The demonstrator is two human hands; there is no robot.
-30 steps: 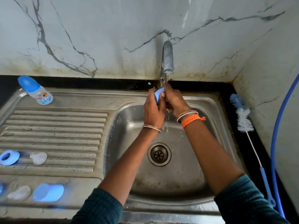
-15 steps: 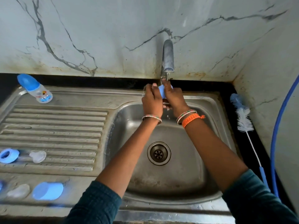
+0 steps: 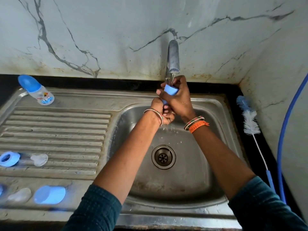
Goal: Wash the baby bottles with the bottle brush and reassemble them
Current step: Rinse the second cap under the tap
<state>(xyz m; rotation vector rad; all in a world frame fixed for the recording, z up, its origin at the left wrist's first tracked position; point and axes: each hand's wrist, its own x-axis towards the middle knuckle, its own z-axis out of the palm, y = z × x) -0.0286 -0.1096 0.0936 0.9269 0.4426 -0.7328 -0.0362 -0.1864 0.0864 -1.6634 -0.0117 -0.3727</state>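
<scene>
Under the running tap (image 3: 173, 59) I hold a small blue bottle cap (image 3: 170, 90). My right hand (image 3: 179, 99) grips it from the right and above. My left hand (image 3: 162, 112) is curled beneath it, against the cap's lower end. Water drips from both hands into the sink basin (image 3: 191, 172). An assembled baby bottle (image 3: 37, 90) with a blue cap lies at the back left. The bottle brush (image 3: 249, 117) lies on the black counter to the right of the sink.
On the ribbed drainboard (image 3: 55, 130) lie a blue ring (image 3: 9, 159) and a clear teat (image 3: 40, 159). Nearer the front edge lie a blue cap (image 3: 50, 195) and another clear teat (image 3: 19, 195). A blue hose (image 3: 283, 147) runs along the right wall.
My right hand has turned over the top of the blue cap and lifted it closer to the spout. My left hand has dropped below it.
</scene>
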